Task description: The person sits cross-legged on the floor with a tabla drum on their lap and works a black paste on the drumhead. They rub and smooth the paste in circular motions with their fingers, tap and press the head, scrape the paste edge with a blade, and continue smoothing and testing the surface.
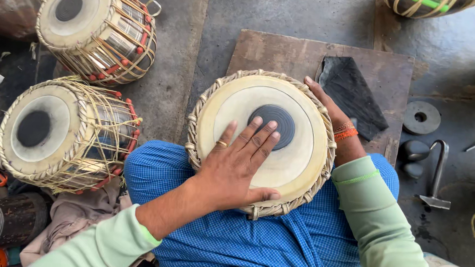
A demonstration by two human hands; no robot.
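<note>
A round drum (300, 157) with a cream skin, a dark centre patch and a braided rim rests on my lap, which is covered in blue checked cloth. My left hand (240, 163) lies flat on the skin, fingers spread and reaching the dark patch, a ring on one finger. My right hand (324, 102) grips the drum's far right rim from outside, with orange threads on the wrist; its fingers are partly hidden behind the drum.
Two similar laced drums (95, 28) (61, 134) lie on the floor at left. A wooden board (283, 53) with a dark cloth piece (351, 93) is beyond the drum. A metal ring (421, 117), stones and a hammer (437, 177) lie at right.
</note>
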